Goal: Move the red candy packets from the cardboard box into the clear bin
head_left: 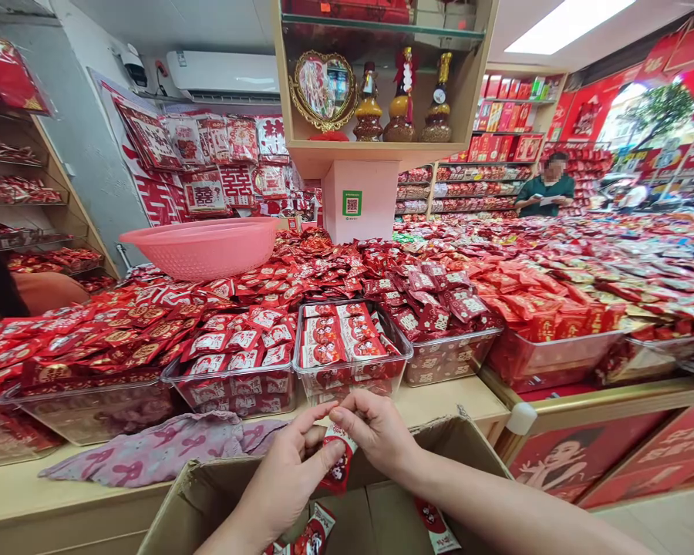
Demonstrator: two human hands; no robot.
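The left hand (pixel 283 474) pinches a red-and-white packet (pixel 340 475) above the cardboard box (pixel 461 442), near the front edge of the counter (pixel 459 395); the packet's long axis runs steeply, red end downward (white uppermost). The right hand (pixel 385 432) grasps its upper end.

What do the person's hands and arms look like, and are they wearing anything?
The ungloved, slim-fingered left hand and matching right hand show no rings. No watch or bracelet can be seen, and no sleeve covers the slender right forearm where it shows.
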